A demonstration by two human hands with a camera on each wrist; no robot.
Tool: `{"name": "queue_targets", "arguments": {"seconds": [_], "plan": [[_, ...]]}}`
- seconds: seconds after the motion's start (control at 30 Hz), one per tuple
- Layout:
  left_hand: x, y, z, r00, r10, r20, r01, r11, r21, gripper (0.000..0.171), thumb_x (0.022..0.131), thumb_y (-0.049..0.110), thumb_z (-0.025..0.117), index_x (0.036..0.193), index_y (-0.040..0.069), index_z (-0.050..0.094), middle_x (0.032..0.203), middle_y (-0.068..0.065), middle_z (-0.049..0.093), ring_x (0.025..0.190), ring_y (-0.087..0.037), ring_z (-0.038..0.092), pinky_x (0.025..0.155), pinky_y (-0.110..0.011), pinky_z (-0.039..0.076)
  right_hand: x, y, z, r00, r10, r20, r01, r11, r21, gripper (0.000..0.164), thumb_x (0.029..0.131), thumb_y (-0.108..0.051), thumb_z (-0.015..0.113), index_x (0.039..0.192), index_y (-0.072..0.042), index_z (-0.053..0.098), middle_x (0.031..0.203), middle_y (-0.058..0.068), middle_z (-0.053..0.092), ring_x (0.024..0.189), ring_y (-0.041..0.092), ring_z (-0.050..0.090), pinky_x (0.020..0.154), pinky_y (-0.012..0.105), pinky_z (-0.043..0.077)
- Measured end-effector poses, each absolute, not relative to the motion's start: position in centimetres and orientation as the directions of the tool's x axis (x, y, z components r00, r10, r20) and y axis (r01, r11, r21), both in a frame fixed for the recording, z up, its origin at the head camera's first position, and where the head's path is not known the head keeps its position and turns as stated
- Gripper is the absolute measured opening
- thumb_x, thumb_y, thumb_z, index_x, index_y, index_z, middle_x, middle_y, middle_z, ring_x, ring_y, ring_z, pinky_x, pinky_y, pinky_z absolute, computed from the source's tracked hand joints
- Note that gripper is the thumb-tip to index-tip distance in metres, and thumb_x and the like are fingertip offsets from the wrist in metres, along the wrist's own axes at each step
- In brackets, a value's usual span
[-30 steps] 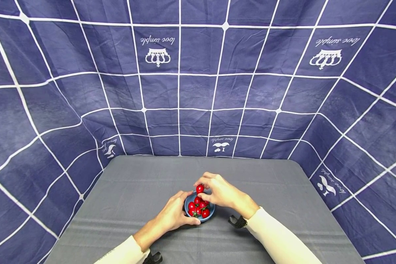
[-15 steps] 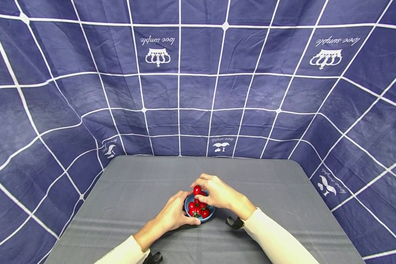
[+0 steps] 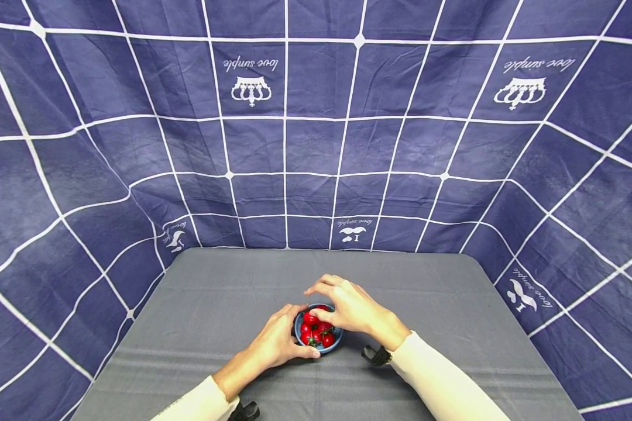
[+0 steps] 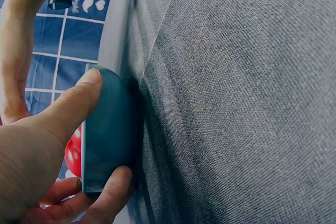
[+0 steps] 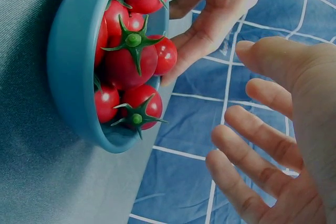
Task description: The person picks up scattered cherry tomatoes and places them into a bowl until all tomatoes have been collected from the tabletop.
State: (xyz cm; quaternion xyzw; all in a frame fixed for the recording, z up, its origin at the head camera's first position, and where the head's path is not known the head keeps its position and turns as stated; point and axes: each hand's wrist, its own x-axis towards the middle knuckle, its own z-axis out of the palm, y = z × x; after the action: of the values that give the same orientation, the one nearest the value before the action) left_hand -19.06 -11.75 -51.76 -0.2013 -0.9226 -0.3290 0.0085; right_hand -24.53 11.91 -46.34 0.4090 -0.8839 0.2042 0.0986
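A small blue bowl (image 3: 339, 340) sits on the grey cloth, filled with several small red tomatoes (image 5: 131, 66) that have green star-shaped stem tops. My left hand (image 3: 277, 342) holds the bowl from its left side; in the left wrist view its thumb lies across the rim and its fingers curve round the wall. Above the bowl's far right side is my right hand (image 3: 351, 304), its fingers spread apart with nothing between them. In the right wrist view this hand (image 5: 315, 124) is apart from the tomatoes, palm facing the bowl.
The grey cloth-covered table (image 3: 232, 280) spreads around the bowl. Dark blue cloth (image 3: 316, 146) with a white grid hangs behind it and along both sides. Each wrist carries a black strap, such as the right strap (image 3: 375, 355).
The tomato pinched in my right hand has come down into the bowl and been let go. The right fingers have opened. My left hand and the bowl have stayed in place.
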Motion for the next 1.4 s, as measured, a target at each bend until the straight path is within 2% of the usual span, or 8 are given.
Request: {"name": "queue_targets", "arguments": {"seconds": [0.33, 0.63, 0.87, 1.17, 1.4], "plan": [[-19.0, -11.7, -51.8, -0.918, 0.363, 0.160, 0.381, 0.697, 0.607, 0.108, 0.068, 0.039, 0.116, 0.155, -0.001, 0.066, 0.134, -0.009, 0.077, 0.121, -0.027, 0.075, 0.109, -0.048, 0.064, -24.5, 12.5, -46.7, -0.656, -0.667, 0.353, -0.754, 0.597, -0.274, 0.036, 0.104, -0.030, 0.088, 0.139, -0.025, 0.083, 0.133, -0.005, 0.080, 0.126, 0.017, 0.079, 0.099, 0.047, 0.071], [-19.0, -11.6, -51.6, -0.920, 0.358, 0.157, 0.375, 0.698, 0.610, 0.107, 0.068, 0.037, 0.116, 0.155, -0.002, 0.067, 0.134, -0.009, 0.076, 0.117, -0.024, 0.074, 0.105, -0.042, 0.065, -24.3, 13.3, -46.9, -0.669, -0.637, 0.383, -0.740, 0.616, -0.269, 0.034, 0.105, -0.033, 0.088, 0.138, -0.027, 0.084, 0.133, -0.007, 0.079, 0.125, 0.015, 0.079, 0.099, 0.045, 0.070], [-19.0, -11.5, -51.5, -0.921, 0.358, 0.154, 0.374, 0.700, 0.609, 0.108, 0.068, 0.037, 0.116, 0.155, -0.002, 0.067, 0.134, -0.009, 0.076, 0.118, -0.025, 0.075, 0.106, -0.044, 0.065, -23.7, 14.3, -47.0, -0.672, -0.616, 0.411, -0.735, 0.623, -0.268, 0.033, 0.104, -0.035, 0.089, 0.136, -0.028, 0.084, 0.133, -0.009, 0.079, 0.126, 0.014, 0.079, 0.099, 0.044, 0.070], [-19.0, -11.4, -51.7, -0.922, 0.358, 0.148, 0.368, 0.689, 0.625, 0.110, 0.068, 0.038, 0.116, 0.158, -0.001, 0.065, 0.135, -0.010, 0.076, 0.126, -0.031, 0.075, 0.112, -0.053, 0.064, -23.3, 16.0, -47.6, -0.679, -0.584, 0.445, -0.726, 0.625, -0.288, 0.033, 0.102, -0.030, 0.091, 0.134, -0.025, 0.084, 0.133, -0.008, 0.078, 0.127, 0.014, 0.079, 0.105, 0.043, 0.068], [-19.1, -11.6, -51.8, -0.920, 0.355, 0.165, 0.377, 0.687, 0.621, 0.109, 0.068, 0.038, 0.115, 0.157, -0.002, 0.066, 0.132, -0.009, 0.077, 0.123, -0.030, 0.075, 0.111, -0.049, 0.064, -22.8, 17.3, -48.3, -0.682, -0.557, 0.473, -0.715, 0.644, -0.273, 0.034, 0.100, -0.029, 0.093, 0.133, -0.026, 0.085, 0.133, -0.009, 0.078, 0.126, 0.014, 0.080, 0.104, 0.043, 0.068]]}}
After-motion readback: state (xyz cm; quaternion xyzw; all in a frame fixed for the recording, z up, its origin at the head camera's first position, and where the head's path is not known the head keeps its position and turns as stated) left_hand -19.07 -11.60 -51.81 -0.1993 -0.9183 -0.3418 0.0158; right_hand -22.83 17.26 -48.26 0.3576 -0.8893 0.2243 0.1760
